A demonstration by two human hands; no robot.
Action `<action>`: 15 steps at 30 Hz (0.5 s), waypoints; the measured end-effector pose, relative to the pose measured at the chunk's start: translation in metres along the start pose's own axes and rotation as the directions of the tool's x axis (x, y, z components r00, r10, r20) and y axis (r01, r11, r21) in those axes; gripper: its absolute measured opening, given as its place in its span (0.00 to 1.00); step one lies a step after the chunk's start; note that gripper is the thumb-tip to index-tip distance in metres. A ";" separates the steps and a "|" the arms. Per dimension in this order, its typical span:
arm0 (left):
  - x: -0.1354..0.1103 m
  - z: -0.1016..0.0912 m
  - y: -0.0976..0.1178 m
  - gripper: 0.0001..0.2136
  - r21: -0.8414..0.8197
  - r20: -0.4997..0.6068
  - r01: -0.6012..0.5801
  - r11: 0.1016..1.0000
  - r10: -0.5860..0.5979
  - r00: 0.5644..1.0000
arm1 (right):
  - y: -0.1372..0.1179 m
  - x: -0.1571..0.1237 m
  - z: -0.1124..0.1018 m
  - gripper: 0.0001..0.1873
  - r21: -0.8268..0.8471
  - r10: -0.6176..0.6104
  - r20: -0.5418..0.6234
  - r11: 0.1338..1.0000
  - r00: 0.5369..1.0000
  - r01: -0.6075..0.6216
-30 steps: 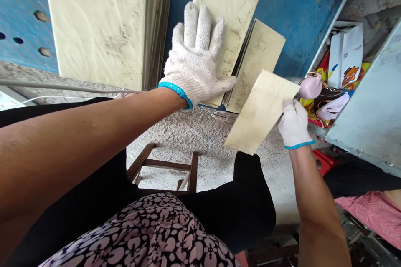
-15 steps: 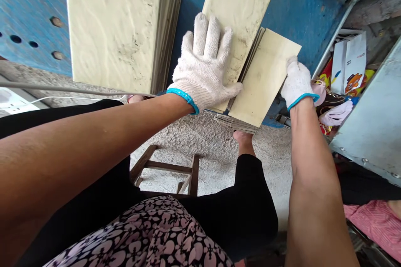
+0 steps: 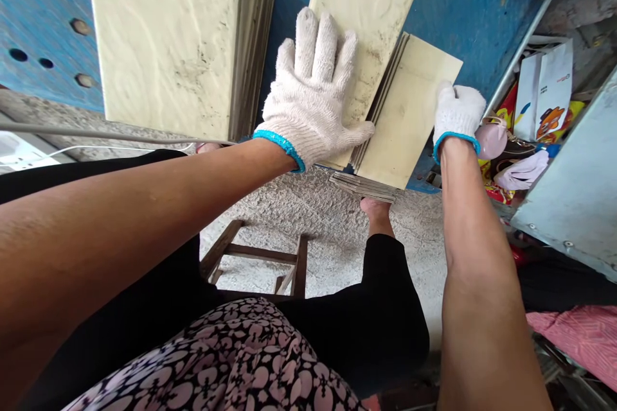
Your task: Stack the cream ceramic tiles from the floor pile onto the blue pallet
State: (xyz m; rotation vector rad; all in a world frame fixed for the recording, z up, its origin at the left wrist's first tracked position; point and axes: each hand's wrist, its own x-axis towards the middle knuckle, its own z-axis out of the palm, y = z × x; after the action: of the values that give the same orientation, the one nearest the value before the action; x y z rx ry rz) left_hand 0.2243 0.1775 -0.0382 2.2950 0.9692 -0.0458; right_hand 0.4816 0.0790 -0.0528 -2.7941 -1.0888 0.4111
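Observation:
My left hand (image 3: 311,93), in a white knit glove with a blue cuff, lies flat with fingers spread on a cream, dark-speckled board (image 3: 369,6) that tops the middle stack. Its thumb reaches to the edge of the right-hand stack. That stack's top board (image 3: 409,109) is plain cream, and the edges of thin boards show along its left and front sides. My right hand (image 3: 457,112), gloved alike, is closed at this board's right edge, thumb against the rim. Its curled fingertips are hidden.
A taller stack of large cream boards (image 3: 164,32) stands at left on the blue metal bench (image 3: 38,32), which has several holes. A wooden stool (image 3: 260,253) stands below. Packets and a white printed bag (image 3: 544,90) lie at right beside a grey metal panel (image 3: 573,173).
My right hand has turned, its closed fingers now pointing more to the right, with the thumb still at the board's edge. My left hand stays flat on its board. The view has shifted slightly.

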 end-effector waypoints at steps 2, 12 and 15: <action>0.000 0.001 0.000 0.56 -0.014 0.004 0.004 1.000 -0.004 1.000 | -0.010 -0.008 -0.006 0.22 -0.025 0.079 -0.054 0.996 0.995 -0.081; -0.002 0.000 0.001 0.57 0.017 -0.032 -0.008 1.000 0.008 0.999 | 0.009 -0.118 -0.019 0.13 0.181 -0.133 -0.259 0.966 0.957 0.183; -0.003 0.001 0.001 0.55 0.019 -0.071 -0.037 0.999 0.038 0.997 | 0.044 -0.178 -0.008 0.15 0.126 -0.139 -0.128 0.980 0.982 0.155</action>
State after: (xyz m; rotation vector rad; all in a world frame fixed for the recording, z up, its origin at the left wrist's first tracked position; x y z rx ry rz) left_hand 0.2230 0.1745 -0.0380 2.3440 0.9648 0.0439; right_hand 0.3866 -0.0739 -0.0166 -2.5644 -1.1837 0.2869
